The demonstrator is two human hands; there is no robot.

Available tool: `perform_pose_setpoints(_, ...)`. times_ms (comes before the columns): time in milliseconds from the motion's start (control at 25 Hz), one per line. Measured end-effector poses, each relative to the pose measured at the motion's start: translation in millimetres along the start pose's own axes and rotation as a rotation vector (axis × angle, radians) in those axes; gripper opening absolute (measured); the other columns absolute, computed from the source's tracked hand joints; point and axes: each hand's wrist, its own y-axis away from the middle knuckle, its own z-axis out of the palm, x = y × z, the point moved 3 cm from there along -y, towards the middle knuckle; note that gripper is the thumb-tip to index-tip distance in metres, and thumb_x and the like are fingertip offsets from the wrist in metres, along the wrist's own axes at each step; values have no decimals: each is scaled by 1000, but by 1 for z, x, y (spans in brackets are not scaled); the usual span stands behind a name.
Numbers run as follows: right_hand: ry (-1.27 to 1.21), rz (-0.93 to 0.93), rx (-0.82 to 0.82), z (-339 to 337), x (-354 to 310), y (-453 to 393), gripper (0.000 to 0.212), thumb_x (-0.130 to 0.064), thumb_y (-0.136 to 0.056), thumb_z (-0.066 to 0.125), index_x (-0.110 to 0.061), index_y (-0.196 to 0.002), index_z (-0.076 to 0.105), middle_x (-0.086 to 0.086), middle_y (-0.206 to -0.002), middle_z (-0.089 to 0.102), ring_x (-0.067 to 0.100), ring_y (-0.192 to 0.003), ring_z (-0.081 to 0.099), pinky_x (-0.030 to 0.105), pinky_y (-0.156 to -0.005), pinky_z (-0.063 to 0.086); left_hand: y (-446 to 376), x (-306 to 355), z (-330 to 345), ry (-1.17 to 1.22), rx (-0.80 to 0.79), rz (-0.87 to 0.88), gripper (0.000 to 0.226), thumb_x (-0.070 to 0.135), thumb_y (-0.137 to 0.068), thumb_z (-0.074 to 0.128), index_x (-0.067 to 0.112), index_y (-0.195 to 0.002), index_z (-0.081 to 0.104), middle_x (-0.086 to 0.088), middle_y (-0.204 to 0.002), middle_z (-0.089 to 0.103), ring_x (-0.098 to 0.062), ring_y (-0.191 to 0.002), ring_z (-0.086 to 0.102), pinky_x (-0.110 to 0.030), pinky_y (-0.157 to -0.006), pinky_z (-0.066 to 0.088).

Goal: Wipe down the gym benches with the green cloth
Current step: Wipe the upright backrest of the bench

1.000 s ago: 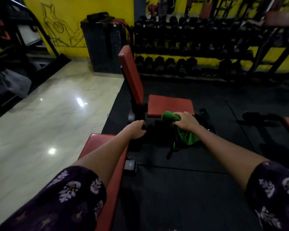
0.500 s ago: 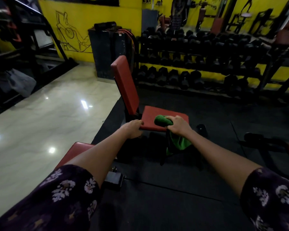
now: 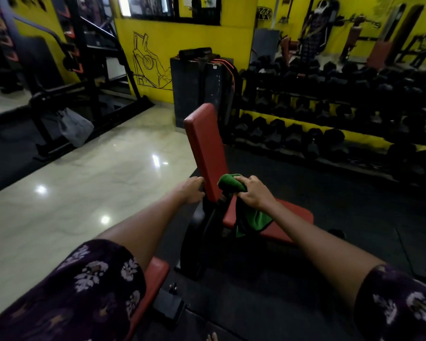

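A red upright bench stands ahead, with its backrest (image 3: 205,146) tilted up and its seat (image 3: 293,217) to the right. My right hand (image 3: 255,195) grips the bunched green cloth (image 3: 230,184) against the lower right side of the backrest, and a loose end of the cloth hangs down over the seat's near corner. My left hand (image 3: 192,190) is at the lower left edge of the backrest, fingers curled round that edge. The end of a second red bench (image 3: 155,274) shows under my left arm.
A long dumbbell rack (image 3: 330,114) runs behind the bench along the yellow wall. A dark stack of mats (image 3: 197,89) stands just beyond the backrest. Shiny tiled floor (image 3: 84,180) lies to the left, black rubber matting (image 3: 231,303) underfoot, and a weight machine (image 3: 67,77) at far left.
The view has closed in on the upright bench. My right hand carried the cloth from the seat's front edge up to the backrest's base, and my left hand reached the backrest's edge.
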Motion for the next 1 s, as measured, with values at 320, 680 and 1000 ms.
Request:
perform_pose_setpoints(320,37,-77,39,-54,3,-163,54,-29,-91,55,-33,-142,38,10,-112,43,30,-105,52,36,-87,44,-136,-21,-55,30,62,-11,41,15,-91,52,5,-130,47,-14,-134,48,-27,-124,46,-32,-99,37)
perform_pose_setpoints(680,68,-274,-25,-61,6,-332,56,-31,-89,58,-35,-142,38,10,-121,45,29,-115,49,38,-97,42,-250,-72,-79,19,233,-176,42,20,-91,52,9,-131,46,-7,-140,43,-28,-121,48,-35,-99,39)
perform_pose_setpoints(1000,157,-491,-76,-73,0,-492,58,-27,-91,53,-35,-145,32,12,-120,44,33,-108,52,38,-88,45,-363,-93,-100,-68,461,-454,69,27,-89,55,13,-148,22,-8,-156,17,-25,-142,19,-37,-116,15)
